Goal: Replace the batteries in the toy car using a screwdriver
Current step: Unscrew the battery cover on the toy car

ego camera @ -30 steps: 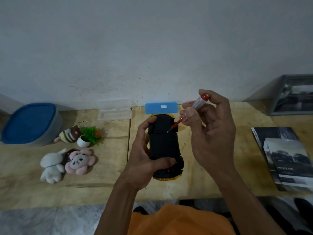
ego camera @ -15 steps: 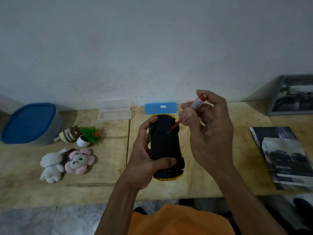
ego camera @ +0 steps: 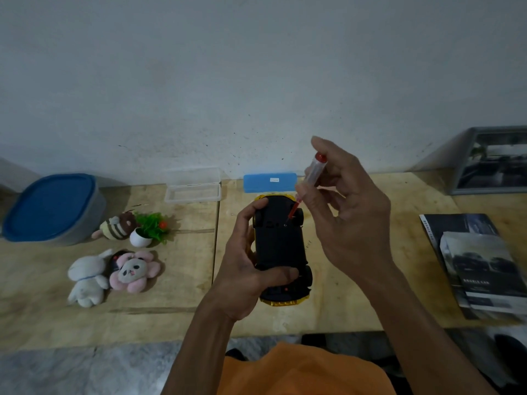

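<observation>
Blue-lidded tub [ego camera: 51, 208] shut; clear box [ego camera: 193, 193] open, looks empty

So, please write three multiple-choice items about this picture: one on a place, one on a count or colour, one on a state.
1. Where is the blue box?
A. against the wall, behind the toy car
B. on the floor
C. on the magazines

2. How many plush toys lie left of the car?
A. one
B. three
C. five

3. How is the toy car held?
A. wheels down
B. underside up
C. on its nose

Key: 1 A, it stands at the wall beyond the car. 2 B, bee, white rabbit, pink flower. 3 B, the left hand shows the black underside while the right hand sets the screwdriver on it.
</observation>
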### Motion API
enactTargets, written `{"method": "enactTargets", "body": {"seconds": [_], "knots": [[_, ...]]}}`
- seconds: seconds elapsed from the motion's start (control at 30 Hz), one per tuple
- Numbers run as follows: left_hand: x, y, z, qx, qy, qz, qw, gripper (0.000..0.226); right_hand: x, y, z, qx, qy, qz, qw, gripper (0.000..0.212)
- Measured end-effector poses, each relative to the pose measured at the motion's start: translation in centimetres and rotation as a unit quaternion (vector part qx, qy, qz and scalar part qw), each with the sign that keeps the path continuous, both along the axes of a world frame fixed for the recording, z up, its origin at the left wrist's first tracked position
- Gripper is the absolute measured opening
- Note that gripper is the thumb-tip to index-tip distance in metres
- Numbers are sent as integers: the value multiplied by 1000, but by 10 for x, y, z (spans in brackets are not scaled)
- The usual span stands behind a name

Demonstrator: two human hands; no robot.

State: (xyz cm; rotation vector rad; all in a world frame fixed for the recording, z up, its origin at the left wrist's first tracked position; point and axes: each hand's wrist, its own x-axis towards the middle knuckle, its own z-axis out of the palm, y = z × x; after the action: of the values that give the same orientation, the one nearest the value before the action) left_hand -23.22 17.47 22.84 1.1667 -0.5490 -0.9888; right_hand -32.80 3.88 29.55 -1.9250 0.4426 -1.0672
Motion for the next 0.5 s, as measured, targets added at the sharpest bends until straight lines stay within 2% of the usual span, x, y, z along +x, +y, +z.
{"method": "enactTargets", "body": {"seconds": [0.13,0.4,0.5], "knots": [[-2,0,1,-1,6,0,1000,105,0,-1,2,-34,5,22,999,51],[-2,0,3,0,3,2,1000,105,-2,1,4,-11,-15,17,1000,54],[-2,-1,4,-1,6,2,1000,105,-3,0,3,-14,-12,9,1000,48]]}}
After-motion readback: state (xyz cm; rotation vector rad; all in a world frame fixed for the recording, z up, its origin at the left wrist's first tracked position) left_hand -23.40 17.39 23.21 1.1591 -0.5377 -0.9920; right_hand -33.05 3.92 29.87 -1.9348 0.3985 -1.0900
